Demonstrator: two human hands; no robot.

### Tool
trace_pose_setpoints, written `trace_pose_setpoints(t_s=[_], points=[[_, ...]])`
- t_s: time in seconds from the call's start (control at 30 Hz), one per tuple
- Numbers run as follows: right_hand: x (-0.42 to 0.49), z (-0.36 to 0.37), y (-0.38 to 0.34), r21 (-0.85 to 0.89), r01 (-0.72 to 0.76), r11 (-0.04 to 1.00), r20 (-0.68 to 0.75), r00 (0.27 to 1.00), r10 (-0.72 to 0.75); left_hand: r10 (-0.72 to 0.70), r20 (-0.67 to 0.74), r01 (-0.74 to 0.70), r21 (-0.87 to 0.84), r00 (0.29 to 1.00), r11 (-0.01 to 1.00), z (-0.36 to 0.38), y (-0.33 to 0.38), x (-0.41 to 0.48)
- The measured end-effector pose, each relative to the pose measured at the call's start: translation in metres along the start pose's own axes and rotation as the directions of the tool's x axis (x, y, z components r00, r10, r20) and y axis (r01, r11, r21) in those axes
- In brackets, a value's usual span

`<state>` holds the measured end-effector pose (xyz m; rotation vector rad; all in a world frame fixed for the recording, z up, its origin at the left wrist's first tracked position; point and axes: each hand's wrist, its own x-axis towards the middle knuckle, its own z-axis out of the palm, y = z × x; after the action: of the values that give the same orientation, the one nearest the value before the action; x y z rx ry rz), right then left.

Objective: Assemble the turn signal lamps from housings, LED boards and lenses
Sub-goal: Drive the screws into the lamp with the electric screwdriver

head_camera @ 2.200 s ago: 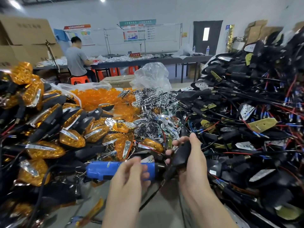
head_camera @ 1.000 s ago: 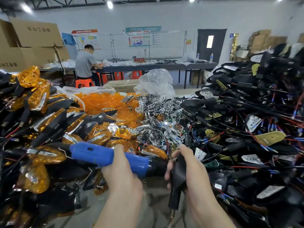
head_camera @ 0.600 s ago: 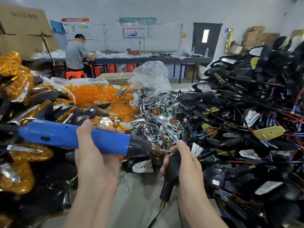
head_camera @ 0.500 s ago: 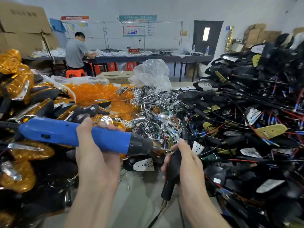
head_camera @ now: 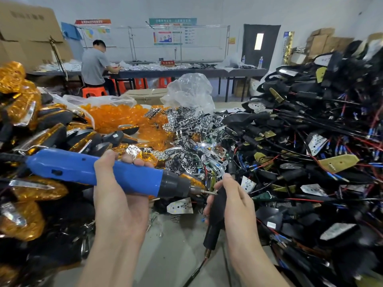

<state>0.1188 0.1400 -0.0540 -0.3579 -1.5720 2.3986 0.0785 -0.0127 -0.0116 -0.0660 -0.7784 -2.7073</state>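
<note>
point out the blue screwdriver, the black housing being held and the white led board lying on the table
blue screwdriver (head_camera: 83, 168): head view, on its blue body.
black housing (head_camera: 216, 216): head view, on its stem, mid-length.
white LED board (head_camera: 179, 206): head view, middle of its face.

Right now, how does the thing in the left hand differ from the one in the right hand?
The screwdriver is blue with a dark nose; the housing is all black. The screwdriver lies nearly level, bit pointing right; the housing stands nearly upright, cable trailing below. Both are gripped, screwdriver in the left hand, housing in the right hand, meeting at the bit.
</note>
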Motion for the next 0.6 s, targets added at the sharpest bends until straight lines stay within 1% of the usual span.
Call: trace_pose_setpoints(t_s=[0.13, 0.23, 0.4, 0.6], points=[[-0.0006, -0.0003, -0.0002, -0.016, 0.002, 1.0, 0.023, 1.0, -0.001, -0.006, -0.004, 0.006, 0.015, 1.0, 1.0, -0.0027, 0.0004, 0.0016], [-0.0001, 0.0011, 0.003, -0.054, 0.029, 0.998, 0.034, 0.999, -0.027, -0.02, -0.003, 0.02, 0.028, 1.0, 0.999, -0.0025, -0.0019, 0.0011], [-0.0003, 0.0004, 0.0075, -0.088, 0.062, 0.994, 0.026, 0.998, -0.06, -0.018, 0.013, 0.018, 0.045, 1.0, 0.999, -0.0005, -0.0043, -0.0016], [-0.0018, -0.0011, 0.009, -0.136, 0.135, 0.981, 0.039, 0.991, -0.131, 0.024, -0.004, -0.023, 0.072, 1.0, 0.997, -0.0003, -0.0067, -0.0029]])
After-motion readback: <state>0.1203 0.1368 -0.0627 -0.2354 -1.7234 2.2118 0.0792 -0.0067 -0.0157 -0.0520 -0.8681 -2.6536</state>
